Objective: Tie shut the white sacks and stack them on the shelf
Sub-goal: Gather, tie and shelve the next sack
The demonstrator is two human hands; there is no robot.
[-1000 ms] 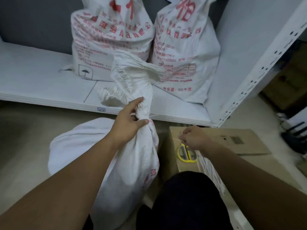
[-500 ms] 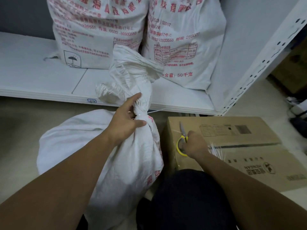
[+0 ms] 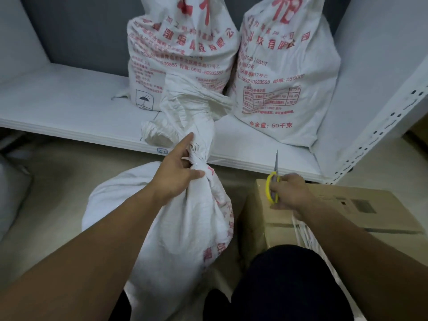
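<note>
My left hand (image 3: 176, 174) grips the cinched neck of the white sack (image 3: 185, 228), index finger extended. My right hand (image 3: 291, 193) holds the yellow-handled scissors (image 3: 272, 188), lifted off the cardboard box (image 3: 335, 205) since a second ago, blades pointing up-frame. The white sack stands on the floor (image 3: 58, 181) at frame centre, long axis upright, neck toward the shelf (image 3: 69, 107). Its fabric is crumpled and woven, with red print.

My left arm extends from lower left to mid-frame; the left hand (image 3: 176, 174) clasps the sack (image 3: 185, 228) by its neck between thumb and outstretched forefinger. My right arm extends from lower right, the right hand (image 3: 289, 191) gripping the scissors (image 3: 268, 184), fingers (image 3: 284, 181) curled round the handles.
</note>
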